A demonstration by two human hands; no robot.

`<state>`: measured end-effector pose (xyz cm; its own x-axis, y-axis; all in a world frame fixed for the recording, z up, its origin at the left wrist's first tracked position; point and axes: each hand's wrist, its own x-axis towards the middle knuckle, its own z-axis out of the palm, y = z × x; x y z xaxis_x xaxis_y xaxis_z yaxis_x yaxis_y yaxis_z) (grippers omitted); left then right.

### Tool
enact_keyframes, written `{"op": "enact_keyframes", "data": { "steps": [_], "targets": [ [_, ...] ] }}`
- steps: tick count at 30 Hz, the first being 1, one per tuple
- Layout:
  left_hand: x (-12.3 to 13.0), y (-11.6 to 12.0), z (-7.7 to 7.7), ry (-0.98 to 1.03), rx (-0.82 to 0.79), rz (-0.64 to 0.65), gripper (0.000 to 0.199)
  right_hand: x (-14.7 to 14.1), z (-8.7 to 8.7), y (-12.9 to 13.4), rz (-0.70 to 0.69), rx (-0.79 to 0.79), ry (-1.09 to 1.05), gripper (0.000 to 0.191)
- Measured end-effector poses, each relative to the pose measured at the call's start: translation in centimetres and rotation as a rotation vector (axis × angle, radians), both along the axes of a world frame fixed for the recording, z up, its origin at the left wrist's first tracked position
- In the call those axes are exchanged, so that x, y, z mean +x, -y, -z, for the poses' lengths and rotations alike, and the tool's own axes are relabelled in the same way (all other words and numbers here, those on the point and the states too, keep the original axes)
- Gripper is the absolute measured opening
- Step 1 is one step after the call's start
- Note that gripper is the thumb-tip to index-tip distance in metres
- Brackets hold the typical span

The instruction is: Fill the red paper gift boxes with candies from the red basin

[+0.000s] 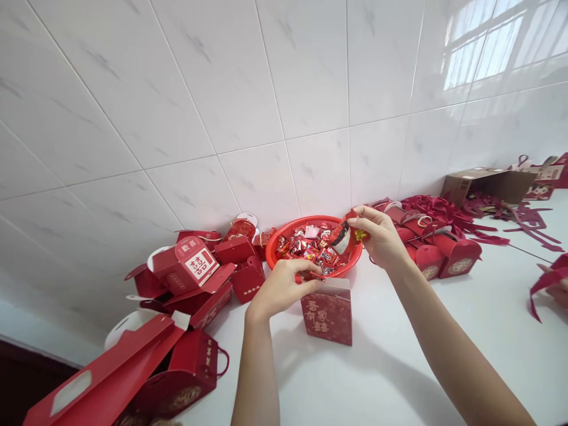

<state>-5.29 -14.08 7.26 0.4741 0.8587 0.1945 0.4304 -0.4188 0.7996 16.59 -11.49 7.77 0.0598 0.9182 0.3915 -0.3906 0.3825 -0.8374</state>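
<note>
In the middle of the head view, an upright red paper gift box (pixel 327 313) with gold characters stands on the white table. My left hand (pixel 287 285) is closed at its upper left rim, fingers bent over the top edge; a bit of red shows at the fingertips. Up and to the right, my right hand (pixel 377 234) is closed on wrapped candies, among them a yellow-gold one (pixel 361 235) and a red and dark wrapper (pixel 341 236). They hang over the right side of a red plastic basket (pixel 277 228) filled with wrapped candies (pixel 310 242).
Red gift boxes (pixel 186 266) are piled at the left; more red boxes (pixel 455 251) stand right of the basket. Dark red ribbons (pixel 439 213) lie by an open cardboard box (pixel 488 180). Another person's hand (pixel 557 287) with ribbon appears at the right edge. A tiled wall (pixel 248 118) rises behind.
</note>
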Motion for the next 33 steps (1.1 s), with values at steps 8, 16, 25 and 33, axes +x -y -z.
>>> {"op": "enact_keyframes", "data": {
  "steps": [8, 16, 25, 33],
  "targets": [
    [1.1, -0.4, 0.6, 0.036, 0.082, 0.041, 0.012, -0.3, 0.4, 0.2, 0.035, 0.026, 0.037, 0.022],
    [-0.4, -0.8, 0.8, -0.051, 0.044, 0.065, 0.010, -0.5, 1.4, 1.0, 0.026, 0.052, 0.231, 0.022],
    [-0.1, -2.2, 2.5, 0.020, -0.064, 0.026, 0.014, -1.9, 1.4, 1.9, 0.134, 0.248, 0.622, 0.009],
    [-0.6, -2.1, 1.9, -0.063, -0.150, 0.123, 0.026, -2.0, 1.3, 2.4, 0.063, 0.275, 0.847, 0.010]
  ]
}}
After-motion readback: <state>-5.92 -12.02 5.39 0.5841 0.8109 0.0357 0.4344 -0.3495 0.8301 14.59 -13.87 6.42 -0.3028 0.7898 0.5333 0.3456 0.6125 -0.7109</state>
